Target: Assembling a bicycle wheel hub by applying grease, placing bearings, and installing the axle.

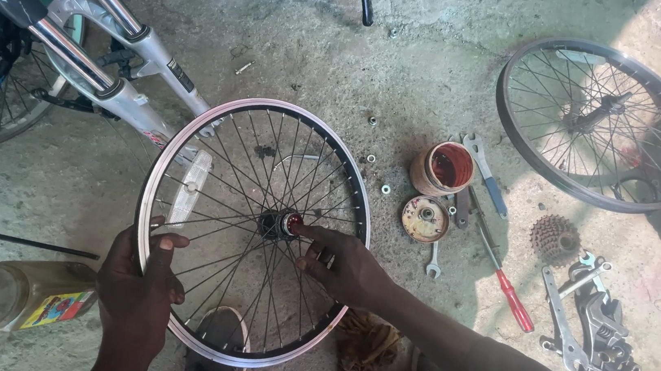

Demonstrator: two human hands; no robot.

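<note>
Presently, spoked wheel stands upright on the concrete floor, held in front of the person, just beside the silver suspension fork of a bicycle at upper left; left hand wraps the rim at its lower left, thumb over the inner edge, fingers folded round the outside, a closed steadying grip; right hand reaches through from the right to the hub, fingertips pressed together at the reddish axle end; whether they pinch a nut or cone there is hidden by the fingers.

Judgement on doing the hub work well: keep the rim hand firm so the wheel cannot roll or twist while the fingers turn at the axle; keep the wheel vertical, so any loose small parts at the hub do not drop; work with fingertips only, wrist clear of the spokes; feel for thread bite rather than forcing.

Nearby on the floor, right of the wheel: open grease tin, its lid beside it, flat spanner, red-handled screwdriver, loose nuts, cassette sprocket; second wheel lies well apart at upper right; plastic jar on its side by the left hand.
</note>
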